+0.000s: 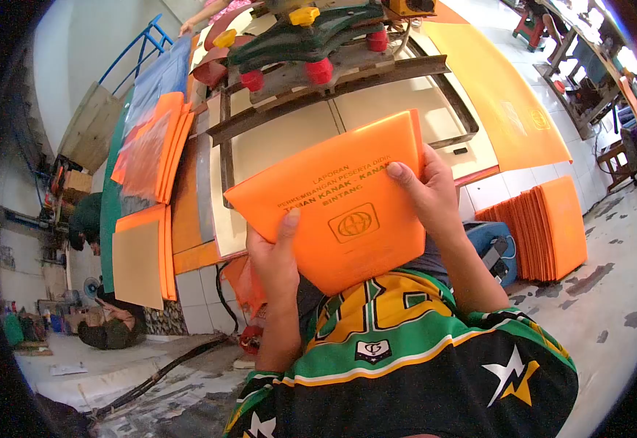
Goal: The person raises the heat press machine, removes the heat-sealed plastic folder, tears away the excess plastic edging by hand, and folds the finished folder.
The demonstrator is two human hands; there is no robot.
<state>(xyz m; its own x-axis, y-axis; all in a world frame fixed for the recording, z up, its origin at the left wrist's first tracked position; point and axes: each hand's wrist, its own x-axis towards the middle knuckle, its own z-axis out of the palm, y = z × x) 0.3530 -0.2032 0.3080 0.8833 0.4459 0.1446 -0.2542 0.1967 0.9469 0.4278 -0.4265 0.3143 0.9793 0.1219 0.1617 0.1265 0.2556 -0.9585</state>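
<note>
An orange plastic report cover (pixel 318 248) is held up in front of my chest, tilted, its printed face toward me. Dark lettering beginning "LAPORAN" and a boxed round emblem show on it. My left hand (pixel 273 255) grips the lower left edge, thumb on the front. My right hand (pixel 431 193) pinches the right edge, its thumb over the end of the lettering. The fingers behind the cover are hidden. Just beyond the cover is a press (pixel 315 55) with a green frame and red and yellow knobs, above a cream work surface (pixel 282 142).
A tall stack of orange covers (pixel 545 230) stands on the right. More orange covers (pixel 161 150) and a tan board (pixel 137 259) lie on the left. An orange sheet (pixel 501 102) spreads at the right of the press. Another person's hand (pixel 187 28) shows at the back left.
</note>
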